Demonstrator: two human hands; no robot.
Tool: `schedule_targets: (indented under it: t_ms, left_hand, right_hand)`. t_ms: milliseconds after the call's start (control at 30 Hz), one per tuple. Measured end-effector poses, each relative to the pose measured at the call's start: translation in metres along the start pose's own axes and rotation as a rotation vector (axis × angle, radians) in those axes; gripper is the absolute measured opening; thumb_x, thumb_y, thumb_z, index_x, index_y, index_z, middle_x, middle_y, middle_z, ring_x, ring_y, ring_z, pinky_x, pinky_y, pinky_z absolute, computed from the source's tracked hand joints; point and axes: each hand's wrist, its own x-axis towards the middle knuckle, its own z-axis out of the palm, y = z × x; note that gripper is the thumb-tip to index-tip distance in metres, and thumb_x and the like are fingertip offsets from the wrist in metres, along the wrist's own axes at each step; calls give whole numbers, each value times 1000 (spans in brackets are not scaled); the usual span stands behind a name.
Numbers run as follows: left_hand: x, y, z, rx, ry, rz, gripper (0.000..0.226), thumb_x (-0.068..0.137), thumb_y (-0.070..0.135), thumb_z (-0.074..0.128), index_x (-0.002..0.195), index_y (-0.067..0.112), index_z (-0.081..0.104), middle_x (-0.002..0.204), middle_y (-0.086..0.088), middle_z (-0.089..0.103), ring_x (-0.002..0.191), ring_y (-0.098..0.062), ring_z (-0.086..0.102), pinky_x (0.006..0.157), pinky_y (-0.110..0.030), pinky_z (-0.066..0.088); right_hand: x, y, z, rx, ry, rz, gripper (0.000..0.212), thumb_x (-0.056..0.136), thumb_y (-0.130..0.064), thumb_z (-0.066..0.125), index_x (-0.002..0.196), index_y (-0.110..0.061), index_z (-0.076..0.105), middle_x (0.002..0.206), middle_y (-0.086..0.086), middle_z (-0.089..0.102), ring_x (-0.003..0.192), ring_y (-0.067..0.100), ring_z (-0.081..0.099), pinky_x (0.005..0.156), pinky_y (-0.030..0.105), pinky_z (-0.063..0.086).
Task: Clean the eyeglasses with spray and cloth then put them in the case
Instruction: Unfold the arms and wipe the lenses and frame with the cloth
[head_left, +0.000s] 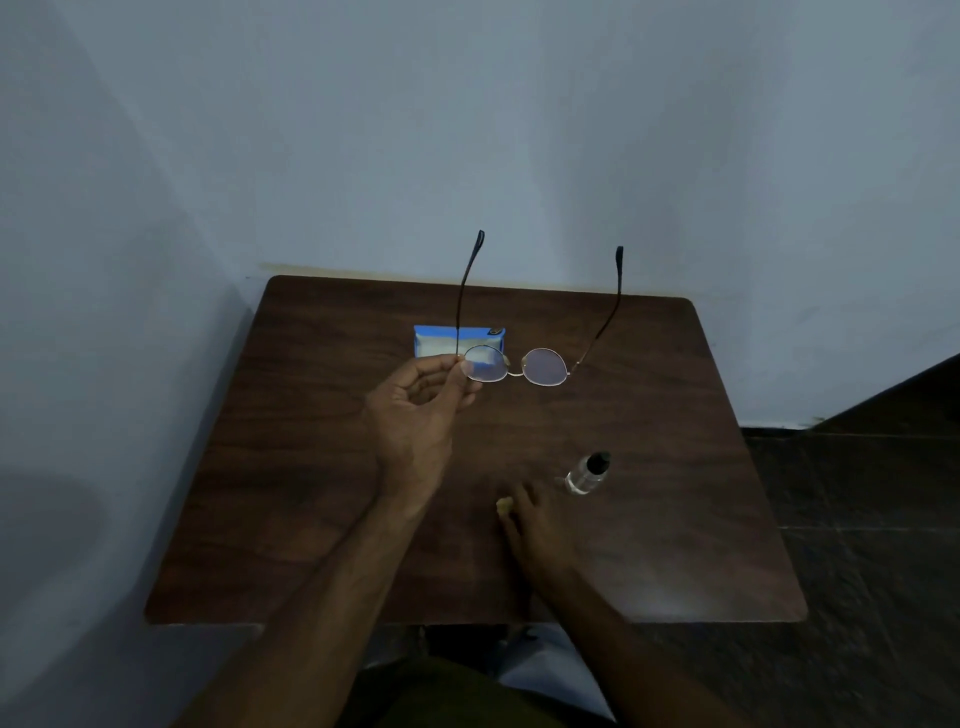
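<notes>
Left hand (415, 410) pinches the round gold wire-rimmed eyeglasses (519, 366) by one lens rim, above the dark wooden bench (675, 519). Right hand (535, 525) covers the small yellow cloth (505, 505) beside the clear spray bottle (587, 475); gripping it or not, I cannot tell. The blue case (441, 340) lies behind. Cleaning step, I judge: next, cloth up to the lenses.

The person's left hand (415, 410) and right hand (535, 525) are both bare, and behind each wrist a bare forearm runs back to the lower edge of the view. The left hand shows sharply, with knuckle creases and tendon lines on its back. The right hand is blurred and its details are lost. Far behind the hands, between the two forearms, lies a dark olive-green garment (441, 696). On the right hand's side of it is a pale grey-blue fabric (550, 670); which piece of clothing each belongs to cannot be told.
</notes>
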Motion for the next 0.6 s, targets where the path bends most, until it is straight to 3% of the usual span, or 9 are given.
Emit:
schedule_targets:
  t_ms: [67,133,233,333,400,533,600]
  left_hand:
    - [-1,1,-2,14,-2,8,21,90,9,83,110,2,79,90,-8,83,80,-24,82,73,-30,67]
    - [-2,5,-5,20,0,11,23,89,10,83,110,3,79,90,-7,83,80,-23,82,73,-30,67]
    - [1,10,-8,44,24,28,19,89,8,83,108,7,80,88,-5,83,78,-21,82,73,-30,67]
    - [3,14,-11,52,51,65,16,87,7,85,102,12,80,85,-3,83,77,-18,82,74,-31,67]
    - [2,17,-9,109,55,120,18,87,5,85,101,14,80,84,4,81,76,-7,80,74,-22,64]
    - [-3,23,-1,195,30,286,16,88,3,84,103,7,83,91,10,80,83,0,78,79,-17,61]
    - [-5,27,2,241,27,386,18,87,3,84,105,6,82,94,13,78,87,5,76,81,-12,58]
  right_hand:
    - [5,-5,3,3,-86,-23,11,103,-27,54,103,-19,63,111,13,67,96,34,64,79,38,46]
    - [6,-18,-5,132,-54,-8,2,97,-28,62,98,-28,62,100,5,72,88,27,69,73,34,48]
    - [-4,-65,-52,376,204,-102,5,91,-26,72,87,-28,71,89,-9,71,83,10,67,70,31,52]
    - [-17,-125,-129,421,520,-288,6,91,-17,74,95,-15,78,97,-3,70,90,11,67,77,26,55]
    - [-12,-151,-170,359,656,-336,15,92,-20,72,100,-10,80,103,3,71,91,12,68,80,19,53]
    - [18,-166,-195,163,555,-329,11,93,-17,74,103,-17,76,106,-2,68,90,13,66,71,30,55]
    - [32,-165,-195,29,541,-304,6,92,-18,74,98,-18,74,103,-2,66,87,15,64,66,28,48]
